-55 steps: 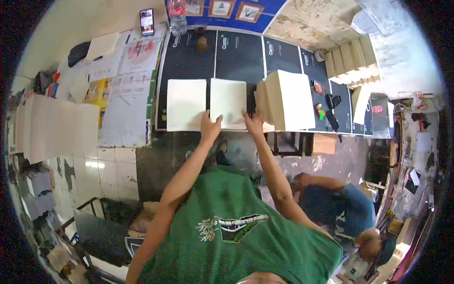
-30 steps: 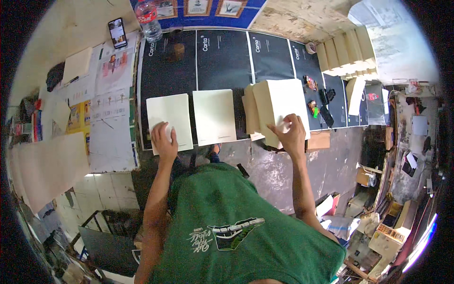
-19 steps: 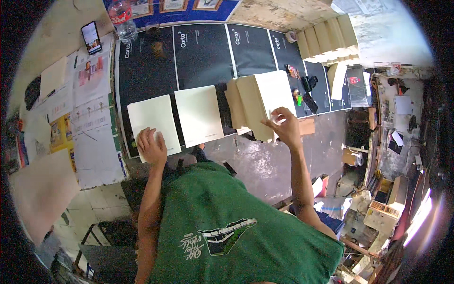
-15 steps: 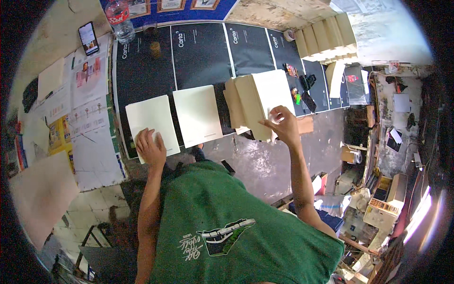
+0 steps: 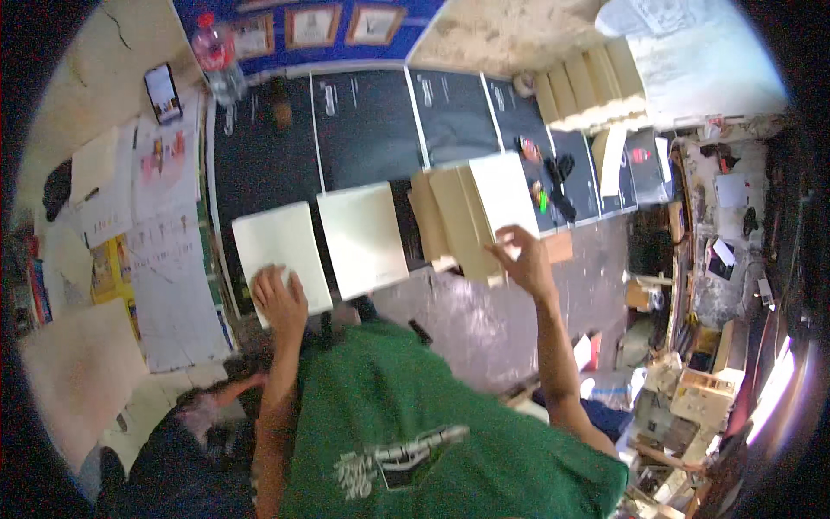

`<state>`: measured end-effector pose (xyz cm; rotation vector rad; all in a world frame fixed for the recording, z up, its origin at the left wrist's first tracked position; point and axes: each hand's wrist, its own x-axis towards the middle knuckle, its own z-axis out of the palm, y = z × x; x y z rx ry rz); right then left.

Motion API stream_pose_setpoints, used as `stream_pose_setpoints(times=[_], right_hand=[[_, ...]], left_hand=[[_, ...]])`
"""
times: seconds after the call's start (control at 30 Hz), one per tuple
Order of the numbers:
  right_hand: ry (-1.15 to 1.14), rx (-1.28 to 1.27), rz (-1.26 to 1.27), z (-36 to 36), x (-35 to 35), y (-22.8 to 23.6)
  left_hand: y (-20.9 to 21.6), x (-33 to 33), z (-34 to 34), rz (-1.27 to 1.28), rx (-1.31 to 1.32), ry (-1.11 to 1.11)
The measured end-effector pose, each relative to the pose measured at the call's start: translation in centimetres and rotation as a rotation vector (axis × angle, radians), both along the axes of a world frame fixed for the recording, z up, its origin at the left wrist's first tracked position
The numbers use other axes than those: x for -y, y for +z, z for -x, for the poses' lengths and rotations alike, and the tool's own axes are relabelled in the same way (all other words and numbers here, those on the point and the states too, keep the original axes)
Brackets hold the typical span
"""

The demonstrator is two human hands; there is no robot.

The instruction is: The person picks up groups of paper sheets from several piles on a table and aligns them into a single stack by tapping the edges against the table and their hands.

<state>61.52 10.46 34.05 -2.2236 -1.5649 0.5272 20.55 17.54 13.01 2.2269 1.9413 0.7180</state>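
stained walls and a blue board [image 5: 290,54] with framed pictures [image 5: 313,26] stand behind a long table [image 5: 363,130] covered in black sheets. a bottle [image 5: 218,60] and a phone [image 5: 162,92] are at its far left; folded cream stacks [image 5: 596,82] stand at its far right. another person [image 5: 164,458] in dark clothes shows at the lower left.

along the near edge lie a left paper pile [image 5: 272,238], a middle paper pile [image 5: 361,229] just beside it, and a thick paper stack [image 5: 506,195] to the right. the gaps between them probably keep the piles from mixing, and having them at the near edge puts all three within easy reach.

the left hand [image 5: 281,298] rests on the near part of the left paper pile, palm down, fingers loosely spread and gripping nothing; it looks placed there to steady the paper. the right hand [image 5: 526,264] is at the near right part of the thick paper stack, thumb and forefinger curled toward each other in a loose ring. whether a sheet is caught between their tips cannot be told, as the view is blurred.
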Motion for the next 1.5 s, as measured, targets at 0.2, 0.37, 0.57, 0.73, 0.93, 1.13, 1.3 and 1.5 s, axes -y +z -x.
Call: stream_pose_setpoints(times=[0.2,0.37,0.57,0.73,0.93,1.13,1.3,1.5], right_hand=[[0.069,0.152,0.146,0.8,-0.6,1.7],[0.097,0.202,-0.072,2.3,-1.3,1.4],[0.084,0.216,-0.11,2.1,-1.3,0.7],[0.096,0.262,-0.116,2.5,-1.3,0.9],[0.111,0.226,-0.093,1.6,-1.3,0.7],[0.132,0.185,-0.088,1.5,-1.1,1.1],[0.173,0.159,-0.088,0.8,-0.8,0.8],[0.145,0.258,-0.002,1.5,-0.5,1.0]], left_hand=[[0.6,0.1,-0.2,-0.028,0.075,0.001],[1.1,-0.3,-0.3,-0.086,0.053,-0.017],[0.9,0.0,-0.1,-0.047,0.058,-0.01],[1.1,0.1,-0.2,-0.042,0.062,-0.004],[0.4,0.2,-0.1,-0.061,0.034,0.002],[0.5,0.1,-0.1,-0.075,-0.011,0.01],[0.7,0.0,0.0,-0.084,0.028,0.0],[1.1,0.1,-0.1,-0.094,0.041,-0.01]])
